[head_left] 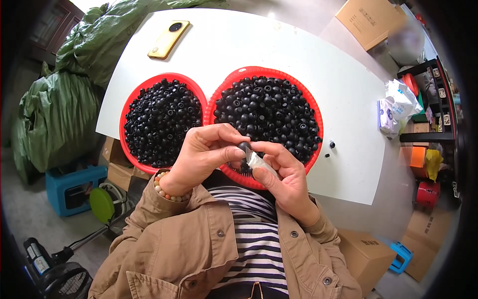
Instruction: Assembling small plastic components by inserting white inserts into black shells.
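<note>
Left thumb and forefinger pinch tight on a dark ball [244, 146], left hand [199, 152] steady above the right red basket [264, 71]! Right hand [289, 182] curls its fingers round a crumpled white piece [262, 163], tip right at the ball; touching, I can't tell. A loose pinch could drop that ball, and roundness could send it rolling off the white table [351, 109]. Beyond two loose black pieces [332, 145], tabletop runs to the right edge; leftward, the other red basket [122, 122] crowds in.
</note>
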Motion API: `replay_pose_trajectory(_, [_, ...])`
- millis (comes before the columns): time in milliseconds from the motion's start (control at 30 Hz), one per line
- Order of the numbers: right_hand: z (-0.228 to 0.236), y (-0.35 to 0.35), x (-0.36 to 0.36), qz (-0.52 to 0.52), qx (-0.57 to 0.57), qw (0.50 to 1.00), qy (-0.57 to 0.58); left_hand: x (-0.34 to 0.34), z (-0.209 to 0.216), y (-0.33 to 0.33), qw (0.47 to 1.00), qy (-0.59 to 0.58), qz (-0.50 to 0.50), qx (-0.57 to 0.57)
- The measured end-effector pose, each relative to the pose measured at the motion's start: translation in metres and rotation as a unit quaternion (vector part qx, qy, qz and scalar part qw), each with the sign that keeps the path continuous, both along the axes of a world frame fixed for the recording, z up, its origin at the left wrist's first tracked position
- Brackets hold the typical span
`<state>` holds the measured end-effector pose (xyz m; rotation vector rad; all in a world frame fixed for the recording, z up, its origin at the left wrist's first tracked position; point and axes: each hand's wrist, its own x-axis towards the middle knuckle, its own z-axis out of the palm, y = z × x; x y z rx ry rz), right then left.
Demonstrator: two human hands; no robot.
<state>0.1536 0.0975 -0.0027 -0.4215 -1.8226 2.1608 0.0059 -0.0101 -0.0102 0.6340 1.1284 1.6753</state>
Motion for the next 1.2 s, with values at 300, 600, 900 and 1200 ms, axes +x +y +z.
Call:
replay_pose_trajectory(300, [-0.002,-0.006,-0.002,-0.022,-0.061,0.998,0.022,0.002,-0.003,0.002,0.999,0.037,0.019,0.014])
replay_pose_trajectory(600, [0.002,-0.003,-0.005,-0.015,-0.127,0.991,0.047,0.004,-0.006,0.003,1.000,0.010,0.002,0.006])
replay_pose_trajectory(900, [-0.004,0.006,-0.002,-0.049,-0.108,0.992,0.033,0.004,-0.013,0.001,0.993,-0.114,-0.037,-0.003])
replay_pose_trajectory(1200, [0.002,0.004,-0.011,-0.026,-0.118,0.992,0.030,0.011,-0.007,0.001,0.988,-0.095,-0.116,-0.032])
